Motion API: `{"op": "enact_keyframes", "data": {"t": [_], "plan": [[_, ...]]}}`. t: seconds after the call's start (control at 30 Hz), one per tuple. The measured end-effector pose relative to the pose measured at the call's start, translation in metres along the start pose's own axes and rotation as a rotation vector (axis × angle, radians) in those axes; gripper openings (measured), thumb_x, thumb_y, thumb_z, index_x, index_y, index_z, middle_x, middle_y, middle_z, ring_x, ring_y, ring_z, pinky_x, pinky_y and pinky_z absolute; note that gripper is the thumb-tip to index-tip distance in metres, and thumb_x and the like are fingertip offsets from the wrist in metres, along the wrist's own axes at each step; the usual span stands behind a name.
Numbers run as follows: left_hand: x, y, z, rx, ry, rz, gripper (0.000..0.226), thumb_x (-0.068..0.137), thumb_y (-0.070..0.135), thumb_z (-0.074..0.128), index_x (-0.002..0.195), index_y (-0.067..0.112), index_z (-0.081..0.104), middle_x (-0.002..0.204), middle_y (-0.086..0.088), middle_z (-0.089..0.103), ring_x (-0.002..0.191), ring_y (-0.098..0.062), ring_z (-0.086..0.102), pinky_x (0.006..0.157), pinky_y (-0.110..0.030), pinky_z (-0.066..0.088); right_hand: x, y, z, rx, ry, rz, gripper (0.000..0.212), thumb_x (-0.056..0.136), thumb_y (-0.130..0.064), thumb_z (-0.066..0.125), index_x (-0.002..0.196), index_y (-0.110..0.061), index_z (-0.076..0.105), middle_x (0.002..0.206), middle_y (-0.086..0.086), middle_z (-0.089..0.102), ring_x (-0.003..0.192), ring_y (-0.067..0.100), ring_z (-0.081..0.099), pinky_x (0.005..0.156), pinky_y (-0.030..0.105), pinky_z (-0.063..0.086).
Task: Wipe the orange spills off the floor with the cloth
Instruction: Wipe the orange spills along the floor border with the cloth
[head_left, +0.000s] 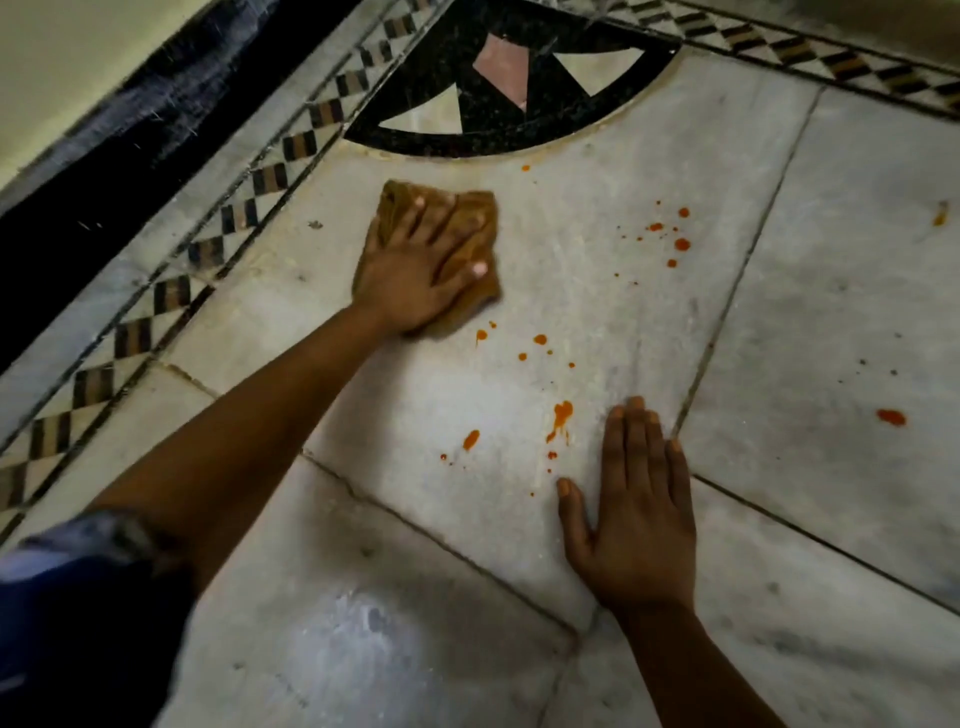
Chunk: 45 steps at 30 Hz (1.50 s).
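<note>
A folded brown cloth (475, 221) lies flat on the white marble floor (597, 291). My left hand (415, 270) presses on it with fingers spread and straight. My right hand (636, 512) rests flat on the floor, fingers straight, close to the nearest orange spill (561, 415). Orange drops are scattered between the hands, with a cluster (675, 239) to the right of the cloth, small drops (537, 340) just below it, and a lone blot (891, 417) at the far right.
A black curved inlay (514, 130) with pink and cream triangles lies beyond the cloth. A checkered border strip (249, 208) runs along the left, beside a dark skirting (104, 182) and wall. Dark joints cross the marble slabs.
</note>
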<state>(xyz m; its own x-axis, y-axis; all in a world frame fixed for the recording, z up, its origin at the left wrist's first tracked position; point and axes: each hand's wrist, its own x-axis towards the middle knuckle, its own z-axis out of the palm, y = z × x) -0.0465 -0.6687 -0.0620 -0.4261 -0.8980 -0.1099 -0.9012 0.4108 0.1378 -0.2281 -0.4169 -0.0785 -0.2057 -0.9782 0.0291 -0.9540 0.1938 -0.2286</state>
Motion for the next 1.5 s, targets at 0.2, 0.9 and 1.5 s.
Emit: {"op": "enact_keyframes", "data": {"t": [0.2,0.9,1.5], "plan": [[0.026,-0.024,-0.002,0.014,0.042,-0.203,0.064,0.094,0.061,0.018,0.150,0.031,0.012,0.159,0.000,0.008,0.146,-0.024,0.004,0.114,-0.051,0.003,-0.001,0.000,0.001,0.008,-0.004,0.002,0.074,0.087,-0.047,0.035,0.144,-0.001,0.031,0.152,0.018,0.026,0.141,0.030,0.025,0.115,0.042,0.017],[0.053,0.060,0.005,-0.110,0.005,-0.014,0.056,0.097,0.052,0.023,0.149,0.030,0.019,0.158,0.004,0.015,0.146,-0.018,0.007,0.115,-0.050,0.002,-0.001,-0.002,0.001,0.031,-0.037,0.011,0.074,0.088,-0.048,0.034,0.145,-0.003,0.029,0.153,0.016,0.024,0.142,0.027,0.021,0.114,0.042,0.017],[0.006,0.022,0.003,-0.047,-0.016,0.075,0.076,0.078,0.069,0.009,0.147,0.038,0.019,0.158,0.009,0.008,0.146,-0.019,0.003,0.113,-0.048,0.004,0.000,-0.001,0.000,0.087,-0.040,0.027,0.074,0.087,-0.048,0.035,0.145,-0.003,0.028,0.153,0.015,0.024,0.142,0.027,0.021,0.115,0.042,0.014]]}}
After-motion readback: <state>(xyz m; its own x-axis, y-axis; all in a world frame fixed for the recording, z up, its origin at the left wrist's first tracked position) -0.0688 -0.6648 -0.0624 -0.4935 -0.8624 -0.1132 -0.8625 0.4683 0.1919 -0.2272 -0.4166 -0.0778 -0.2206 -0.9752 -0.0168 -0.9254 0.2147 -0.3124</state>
